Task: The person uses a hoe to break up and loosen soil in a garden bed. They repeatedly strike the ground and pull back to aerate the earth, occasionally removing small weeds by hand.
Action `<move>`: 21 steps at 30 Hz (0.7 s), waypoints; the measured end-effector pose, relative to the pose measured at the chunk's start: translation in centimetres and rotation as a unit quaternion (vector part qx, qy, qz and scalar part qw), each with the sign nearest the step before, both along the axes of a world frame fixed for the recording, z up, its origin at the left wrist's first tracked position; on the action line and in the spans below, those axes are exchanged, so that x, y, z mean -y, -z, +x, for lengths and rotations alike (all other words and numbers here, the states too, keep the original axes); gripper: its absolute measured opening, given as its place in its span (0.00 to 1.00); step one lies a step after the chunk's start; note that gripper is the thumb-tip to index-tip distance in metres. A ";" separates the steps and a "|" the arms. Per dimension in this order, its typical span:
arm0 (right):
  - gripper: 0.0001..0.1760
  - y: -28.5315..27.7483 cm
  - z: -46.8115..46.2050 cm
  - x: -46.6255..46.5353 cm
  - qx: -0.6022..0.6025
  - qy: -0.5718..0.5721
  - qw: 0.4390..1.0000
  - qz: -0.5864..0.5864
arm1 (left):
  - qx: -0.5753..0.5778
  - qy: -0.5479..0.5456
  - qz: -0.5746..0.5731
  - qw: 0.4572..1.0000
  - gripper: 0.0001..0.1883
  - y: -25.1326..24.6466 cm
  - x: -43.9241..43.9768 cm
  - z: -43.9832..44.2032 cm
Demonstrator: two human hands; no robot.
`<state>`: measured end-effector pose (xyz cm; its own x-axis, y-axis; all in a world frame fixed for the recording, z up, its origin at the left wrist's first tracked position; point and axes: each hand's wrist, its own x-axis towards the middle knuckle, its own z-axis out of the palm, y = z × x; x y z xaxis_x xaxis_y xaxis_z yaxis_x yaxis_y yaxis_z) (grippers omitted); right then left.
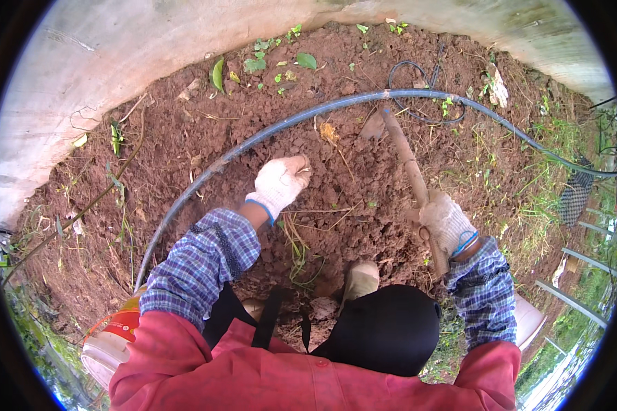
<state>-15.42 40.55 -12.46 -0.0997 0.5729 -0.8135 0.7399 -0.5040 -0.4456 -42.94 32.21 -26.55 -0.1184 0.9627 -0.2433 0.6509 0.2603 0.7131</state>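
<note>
My right hand (445, 221), in a dirty white knit glove, is closed around the wooden handle (409, 159) of a hoe. The hoe's metal blade (373, 127) rests on the loose reddish soil (339, 226), close to a blue-grey plastic pipe (298, 117). My left hand (284, 180), gloved alike, is held over the soil with its fingers curled in. Nothing can be made out inside that fist; soil stains its fingertips. Below it lie dry stalks and some uprooted green grass (299, 257).
The pipe arcs across the ground ahead. A thin black cable (409, 64) loops near its far side. A pale wall (133, 41) curves along the back. Buckets stand on both sides, a labelled one (105, 354) left and a pale one (528, 321) right. Metal bars (570, 303) are at far right.
</note>
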 end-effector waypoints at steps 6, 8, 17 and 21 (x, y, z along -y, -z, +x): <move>0.16 0.2 0.1 0.2 -0.086 0.016 0.996 -0.025 | -0.112 0.163 0.099 0.975 0.08 0.3 -4.8 6.1; 0.16 0.4 0.7 -0.2 -0.084 0.025 0.996 -0.033 | -0.167 0.223 0.054 0.959 0.08 1.5 -7.2 8.4; 0.16 0.7 3.8 -1.8 -0.223 0.062 0.970 -0.074 | -0.081 0.077 0.032 0.993 0.10 4.9 -9.0 10.3; 0.14 3.7 4.3 1.3 -0.173 0.106 0.976 -0.080 | 0.217 -0.160 -0.003 0.963 0.12 2.9 -8.1 8.3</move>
<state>-11.15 39.29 -16.16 -0.2772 0.4787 -0.8331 0.4315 -0.7126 -0.5531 -34.59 40.33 -29.46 -0.2954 0.8921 -0.3419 0.1783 0.4031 0.8976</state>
